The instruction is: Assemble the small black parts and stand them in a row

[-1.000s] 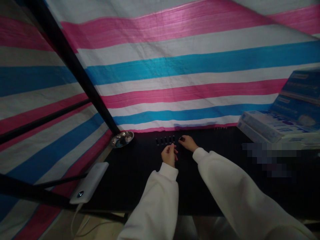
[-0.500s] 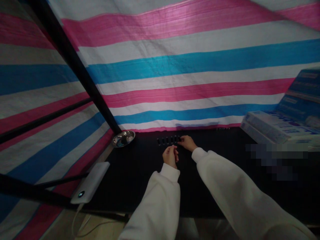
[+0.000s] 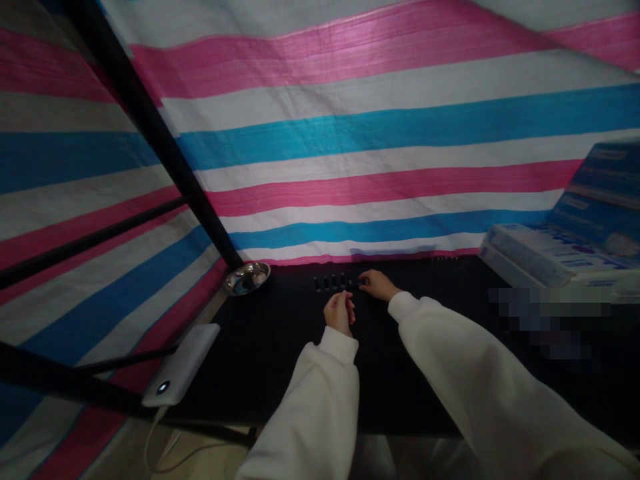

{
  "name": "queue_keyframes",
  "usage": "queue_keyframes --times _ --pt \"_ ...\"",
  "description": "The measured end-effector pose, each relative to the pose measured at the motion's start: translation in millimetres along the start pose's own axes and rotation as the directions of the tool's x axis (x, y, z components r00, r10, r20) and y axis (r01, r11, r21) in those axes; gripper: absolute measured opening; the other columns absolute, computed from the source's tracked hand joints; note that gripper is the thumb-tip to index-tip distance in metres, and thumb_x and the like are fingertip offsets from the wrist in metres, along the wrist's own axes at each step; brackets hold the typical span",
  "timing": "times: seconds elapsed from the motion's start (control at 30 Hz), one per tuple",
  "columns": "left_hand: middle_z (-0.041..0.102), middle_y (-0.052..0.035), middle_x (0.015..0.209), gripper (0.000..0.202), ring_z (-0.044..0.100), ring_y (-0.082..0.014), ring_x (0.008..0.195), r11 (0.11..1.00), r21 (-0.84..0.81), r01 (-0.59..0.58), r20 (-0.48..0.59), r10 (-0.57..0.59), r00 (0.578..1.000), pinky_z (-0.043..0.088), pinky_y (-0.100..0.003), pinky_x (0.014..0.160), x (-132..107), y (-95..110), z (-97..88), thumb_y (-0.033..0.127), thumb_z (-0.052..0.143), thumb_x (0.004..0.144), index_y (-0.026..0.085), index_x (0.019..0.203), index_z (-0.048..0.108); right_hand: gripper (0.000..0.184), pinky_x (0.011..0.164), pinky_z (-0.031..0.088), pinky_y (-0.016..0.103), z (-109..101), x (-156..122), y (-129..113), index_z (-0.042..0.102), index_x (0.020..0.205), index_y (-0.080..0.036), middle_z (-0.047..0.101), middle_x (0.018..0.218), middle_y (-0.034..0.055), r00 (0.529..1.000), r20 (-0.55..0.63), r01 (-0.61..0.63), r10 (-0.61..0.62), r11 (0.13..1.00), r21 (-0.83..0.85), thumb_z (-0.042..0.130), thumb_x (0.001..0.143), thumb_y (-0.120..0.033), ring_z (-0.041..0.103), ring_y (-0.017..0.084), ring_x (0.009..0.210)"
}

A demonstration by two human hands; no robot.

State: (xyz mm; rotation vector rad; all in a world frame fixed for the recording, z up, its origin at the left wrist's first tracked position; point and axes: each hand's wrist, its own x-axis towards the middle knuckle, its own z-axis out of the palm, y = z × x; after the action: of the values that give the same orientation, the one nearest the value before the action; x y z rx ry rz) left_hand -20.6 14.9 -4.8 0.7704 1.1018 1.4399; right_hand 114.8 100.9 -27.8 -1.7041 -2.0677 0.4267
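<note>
A row of small black pegs (image 3: 333, 283) stands near the far edge of the black tabletop (image 3: 270, 360). My right hand (image 3: 379, 285) reaches in from the right, its fingertips pinching a small dark piece (image 3: 362, 282) at the row's right end. Just below the row, my left hand (image 3: 340, 313) is curled, fingers together. Whatever it might hold is hidden by the fingers. Both arms wear white sleeves.
A steel dish (image 3: 247, 279) sits at the table's far left corner, and a white power bank (image 3: 181, 365) with a cable lies on the left edge. Stacked blue-and-white boxes (image 3: 555, 257) fill the right. A black pole (image 3: 165, 147) and striped tarpaulin (image 3: 350, 180) enclose the table.
Both hands stay at the row, shifting only slightly. The view has tilted a little. The right hand's fingertips remain at the row's right end.
</note>
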Motion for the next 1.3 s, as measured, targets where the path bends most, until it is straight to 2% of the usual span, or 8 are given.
queue_keyframes --times 0.13,0.27,0.47,0.6,0.7,0.9,1.07,1.3 --pt "0.043 0.0062 0.044 0.028 0.033 -0.0033 0.024 1.0 0.008 -0.004 0.001 0.004 1.0 0.016 -0.017 0.026 -1.0 0.8 -0.6 0.04 0.055 0.063 0.013 0.066 0.052 0.029 0.066 0.038 0.022 -9.8 2.6 -2.2 0.061 0.094 -0.019 0.056 0.088 0.0052 0.991 0.042 0.129 -0.126 0.989 -0.076 0.062 0.067 -0.029 0.054 0.014 0.077" --pt "0.043 0.0064 0.044 0.031 0.032 -0.0028 0.024 1.0 0.012 0.009 -0.006 -0.009 1.0 0.015 -0.016 0.026 -2.8 2.1 0.1 0.043 0.056 0.062 0.013 0.068 0.052 0.02 0.067 0.038 0.022 -15.6 6.0 -7.0 0.062 0.087 -0.017 0.055 0.091 0.0063 0.955 0.125 0.288 -0.271 0.945 -0.154 0.06 0.069 -0.027 0.054 0.014 0.079" --pt "0.043 0.006 0.044 0.032 0.032 -0.0027 0.025 0.999 0.011 0.031 0.001 -0.031 1.0 0.014 -0.017 0.027 -5.7 4.8 2.0 0.043 0.056 0.062 0.013 0.068 0.052 0.014 0.06 0.037 0.022 -23.9 9.3 -14.3 0.061 0.082 -0.017 0.06 0.083 0.0056 0.919 0.323 0.304 -0.226 0.928 -0.216 0.058 0.069 -0.024 0.056 0.015 0.075" --pt "0.043 0.0062 0.044 0.03 0.032 -0.0029 0.025 0.999 0.016 0.033 0.008 -0.033 0.999 0.015 -0.017 0.026 -7.3 6.6 2.7 0.042 0.056 0.063 0.013 0.068 0.052 0.019 0.053 0.035 0.021 -32.2 5.5 -10.6 0.06 0.078 -0.015 0.061 0.079 0.0062 0.892 0.409 0.316 -0.193 0.913 -0.259 0.064 0.06 -0.021 0.057 0.016 0.069" --pt "0.043 0.0061 0.045 0.031 0.032 -0.0026 0.025 0.999 0.026 0.038 0.006 -0.038 0.999 0.015 -0.016 0.026 -7.9 7.0 3.3 0.043 0.056 0.062 0.013 0.068 0.052 0.022 0.051 0.034 0.02 -37.8 2.9 -1.2 0.06 0.076 -0.014 0.06 0.074 0.005 0.903 0.376 0.295 -0.209 0.936 -0.19 0.065 0.057 -0.023 0.056 0.014 0.064" --pt "0.044 0.0058 0.045 0.03 0.032 -0.0026 0.025 1.0 0.01 0.027 0.032 -0.027 0.999 0.016 -0.017 0.026 -8.2 6.4 3.7 0.042 0.056 0.062 0.012 0.068 0.052 0.023 0.056 0.038 0.019 -33.3 6.4 8.0 0.059 0.086 -0.012 0.06 0.073 0.0029 0.975 0.103 0.186 -0.195 0.978 0.09 0.055 0.068 -0.026 0.053 0.011 0.063" --pt "0.043 0.0065 0.044 0.032 0.032 -0.0024 0.025 0.999 0.031 0.034 0.028 -0.034 0.999 0.015 -0.017 0.027 -8.7 7.2 3.5 0.044 0.056 0.062 0.013 0.068 0.052 0.022 0.065 0.038 0.022 -15.6 15.4 -0.4 0.064 0.081 -0.015 0.058 0.084 0.0053 0.978 -0.019 0.209 -0.209 0.978 -0.015 0.061 0.065 -0.029 0.053 0.013 0.074" --pt "0.044 0.0057 0.044 0.03 0.033 -0.0028 0.025 0.999 0.035 0.017 0.032 -0.018 0.999 0.016 -0.017 0.026 -7.0 4.0 2.3 0.042 0.054 0.064 0.013 0.068 0.053 0.025 0.065 0.037 0.022 -2.1 25.0 -15.2 0.062 0.078 -0.015 0.058 0.083 0.0064 0.968 0.034 0.252 -0.249 0.953 -0.171 0.058 0.065 -0.035 0.053 0.016 0.077"
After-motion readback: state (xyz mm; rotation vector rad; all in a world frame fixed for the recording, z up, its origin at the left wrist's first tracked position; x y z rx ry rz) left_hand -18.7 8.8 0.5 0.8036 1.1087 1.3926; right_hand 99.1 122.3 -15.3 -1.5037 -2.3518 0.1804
